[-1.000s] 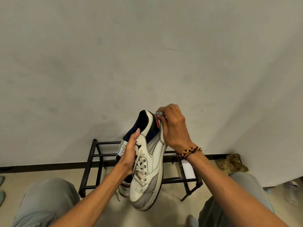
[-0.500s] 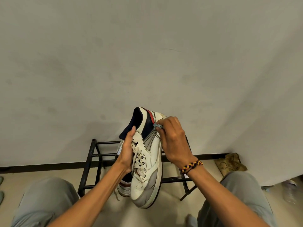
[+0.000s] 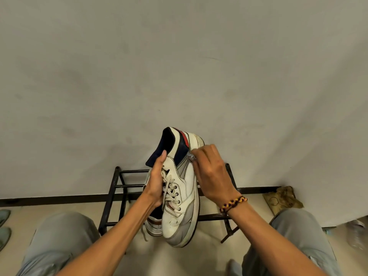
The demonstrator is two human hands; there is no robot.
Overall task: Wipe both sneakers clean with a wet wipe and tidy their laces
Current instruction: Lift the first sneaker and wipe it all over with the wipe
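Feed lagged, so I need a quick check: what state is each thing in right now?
Held sneaker: off the floor, heel up, toe down, laced.
Wet wipe: bunched, pressed on the sneaker's side.
Left hand: grips the sneaker at the laces.
Right hand: pinches the wipe.
Second sneaker: behind the first, a lace end hanging loose.
Shoe rack: upright on the floor.
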